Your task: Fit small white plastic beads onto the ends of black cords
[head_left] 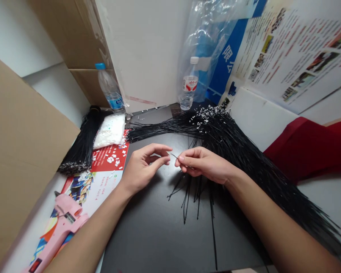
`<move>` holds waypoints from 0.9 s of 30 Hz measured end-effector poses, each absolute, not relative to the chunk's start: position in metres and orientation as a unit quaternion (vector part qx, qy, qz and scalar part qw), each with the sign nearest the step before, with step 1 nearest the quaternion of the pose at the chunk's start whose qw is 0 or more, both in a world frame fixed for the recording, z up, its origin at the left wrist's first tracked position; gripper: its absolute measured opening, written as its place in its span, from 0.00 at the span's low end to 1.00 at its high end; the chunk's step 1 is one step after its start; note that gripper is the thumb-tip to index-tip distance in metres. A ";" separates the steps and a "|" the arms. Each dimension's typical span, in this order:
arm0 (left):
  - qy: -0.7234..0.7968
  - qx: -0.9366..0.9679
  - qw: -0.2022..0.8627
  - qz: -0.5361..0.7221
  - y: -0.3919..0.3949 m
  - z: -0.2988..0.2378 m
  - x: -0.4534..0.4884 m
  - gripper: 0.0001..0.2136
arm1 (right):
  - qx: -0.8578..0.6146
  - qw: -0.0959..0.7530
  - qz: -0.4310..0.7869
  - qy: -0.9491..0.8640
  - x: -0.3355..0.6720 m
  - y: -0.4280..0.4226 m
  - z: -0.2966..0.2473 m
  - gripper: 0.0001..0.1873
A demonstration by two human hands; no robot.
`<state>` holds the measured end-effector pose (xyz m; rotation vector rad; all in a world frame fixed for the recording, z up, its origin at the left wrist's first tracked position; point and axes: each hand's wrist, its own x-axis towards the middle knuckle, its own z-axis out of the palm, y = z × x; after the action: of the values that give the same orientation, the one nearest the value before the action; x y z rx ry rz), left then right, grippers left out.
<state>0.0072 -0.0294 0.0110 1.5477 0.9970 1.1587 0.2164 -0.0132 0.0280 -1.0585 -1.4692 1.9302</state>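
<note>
My right hand (200, 163) pinches a thin black wire (174, 155) between thumb and fingers. The wire's fine bare end sticks out to the left. Facing it, my left hand (147, 163) is curled, its thumb and index fingertips slightly apart just beyond the wire's end; nothing shows between them. Under and beside my right hand spreads a large bundle of black wires (244, 159), many with small white pieces at their far ends (207, 113). Several loose wire ends (186, 204) fan out on the dark table (153, 231) below my right hand.
At left lie a pink glue gun (64, 220), another black wire bundle (83, 140), a bag of white pieces (110, 129) and loose white pieces (113, 161) on a printed sheet (102, 185). Two bottles (110, 89) (190, 85) stand behind. Cardboard (22, 151) borders the left; dark red cloth (307, 148) lies right.
</note>
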 end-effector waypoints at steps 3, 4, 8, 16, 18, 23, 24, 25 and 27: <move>0.417 0.611 0.475 0.477 -0.027 0.010 0.007 0.08 | -0.432 0.287 0.592 -0.617 0.216 -0.015 0.033 0.15; 0.417 0.606 0.477 0.481 -0.026 0.010 0.006 0.08 | -0.445 0.296 0.547 -0.644 0.215 -0.016 0.035 0.15; 0.425 0.584 0.482 0.496 -0.022 0.010 0.004 0.09 | -0.469 0.313 0.394 -0.726 0.212 -0.023 0.040 0.15; 0.434 0.526 0.576 0.451 -0.023 0.012 0.002 0.11 | -0.449 0.324 0.232 -0.800 0.206 -0.027 0.036 0.10; 0.431 0.502 0.612 0.434 -0.023 0.010 0.002 0.12 | -0.443 0.334 0.211 -0.805 0.206 -0.026 0.034 0.09; 0.412 0.473 0.657 0.418 -0.023 0.005 0.002 0.13 | -0.425 0.341 0.176 -0.820 0.206 -0.026 0.032 0.09; 0.410 0.471 0.659 0.418 -0.023 0.005 0.002 0.13 | -0.423 0.340 0.174 -0.822 0.205 -0.026 0.031 0.09; 0.410 0.470 0.660 0.419 -0.023 0.005 0.003 0.12 | -0.421 0.338 0.173 -0.824 0.205 -0.026 0.031 0.09; 0.414 0.471 0.656 0.420 -0.024 0.005 0.003 0.12 | -0.418 0.334 0.172 -0.827 0.204 -0.026 0.030 0.09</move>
<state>0.0031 -0.0235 0.0048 1.0675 0.9381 0.9525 0.2042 -0.0259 0.0297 -1.0902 -2.1596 0.4500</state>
